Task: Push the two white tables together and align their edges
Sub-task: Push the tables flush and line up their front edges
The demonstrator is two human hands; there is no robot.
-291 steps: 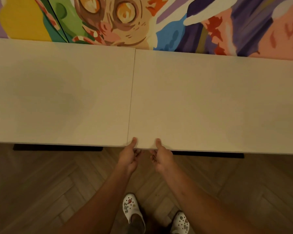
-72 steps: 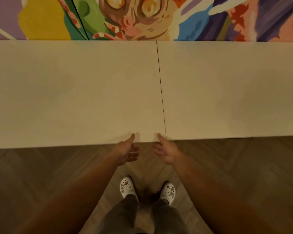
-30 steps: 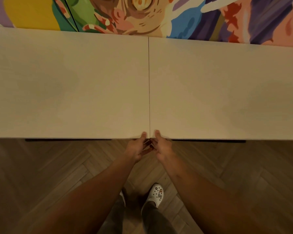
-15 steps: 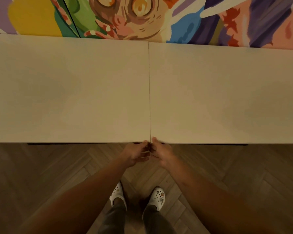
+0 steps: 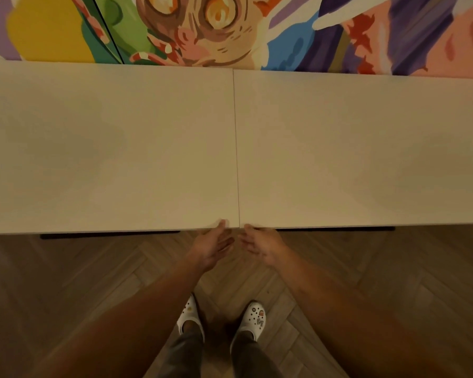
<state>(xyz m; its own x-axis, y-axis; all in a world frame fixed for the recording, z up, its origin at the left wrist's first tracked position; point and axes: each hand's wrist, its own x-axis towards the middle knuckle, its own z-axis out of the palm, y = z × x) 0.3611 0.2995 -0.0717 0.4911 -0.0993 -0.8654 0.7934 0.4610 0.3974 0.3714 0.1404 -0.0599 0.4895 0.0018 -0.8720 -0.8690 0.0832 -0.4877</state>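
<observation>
A big, bright mural (image 5: 202, 25) of a wide-eyed creature fills the wall behind, and the far edges of both tables run along its base. The left white table (image 5: 107, 148) and the right white table (image 5: 366, 151) stand side by side, their tops level, meeting along a thin dark seam (image 5: 236, 148) that runs straight from the wall to the near edge. Their near edges look close to flush at the seam; the right table's far edge sits a touch lower in view than the left's. Nothing lies on either top. Below, a herringbone wood floor (image 5: 66, 282) spreads out, with dark base bars showing under each table's near edge.

The person stands right at the seam in white clogs (image 5: 253, 317) and dark trousers. The left hand (image 5: 212, 245) has its thumb up on the near edge of the left table, fingers loose and uncurled below. The right hand (image 5: 258, 244) hangs relaxed just below the right table's near edge, gripping nothing. The two hands are close together, either side of the seam.
</observation>
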